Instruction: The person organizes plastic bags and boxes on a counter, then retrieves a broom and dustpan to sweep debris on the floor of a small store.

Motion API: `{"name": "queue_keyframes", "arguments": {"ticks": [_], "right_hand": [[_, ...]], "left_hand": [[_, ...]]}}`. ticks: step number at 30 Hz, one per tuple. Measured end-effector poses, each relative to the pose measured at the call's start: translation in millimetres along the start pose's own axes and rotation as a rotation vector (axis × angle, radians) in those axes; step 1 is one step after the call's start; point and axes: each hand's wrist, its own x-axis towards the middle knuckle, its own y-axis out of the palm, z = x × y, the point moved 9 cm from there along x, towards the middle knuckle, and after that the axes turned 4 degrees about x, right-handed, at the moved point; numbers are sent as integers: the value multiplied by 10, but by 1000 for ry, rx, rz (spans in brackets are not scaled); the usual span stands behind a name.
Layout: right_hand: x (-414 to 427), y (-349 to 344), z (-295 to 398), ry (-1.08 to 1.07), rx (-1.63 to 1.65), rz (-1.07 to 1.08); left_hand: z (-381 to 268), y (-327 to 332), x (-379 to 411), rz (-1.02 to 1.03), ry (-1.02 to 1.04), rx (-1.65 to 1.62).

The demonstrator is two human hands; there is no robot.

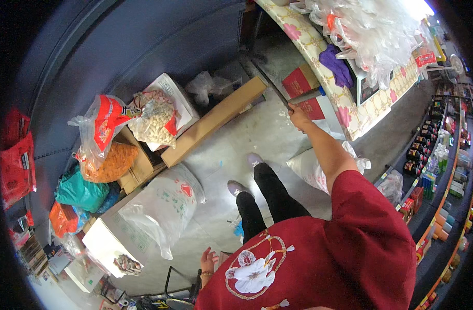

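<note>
My right hand is stretched forward and closed around a long dark handle. The handle slants away toward the shaded floor by the dark wall panel, where its far end is too dim to identify. Just beyond that hand stand red-and-white cardboard boxes under a cloth-covered table. My left hand hangs low near my body with fingers apart and nothing in it. A long brown cardboard box lies on the left, in front of a white carton.
A large white plastic sack leans by cartons at left. A clear bag of peanuts and an orange-filled bag sit on boxes. Another white sack stands right of my feet. The flowered table and stocked shelves border the right.
</note>
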Motion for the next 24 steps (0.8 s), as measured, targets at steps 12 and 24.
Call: {"name": "queue_keyframes", "arguments": {"ticks": [12, 24], "right_hand": [[386, -227, 605, -247, -192, -93], [-321, -274, -202, -127, -261, 33]], "left_hand": [[-243, 10, 54, 5, 7, 102], [-404, -26, 74, 68, 136, 250]]}}
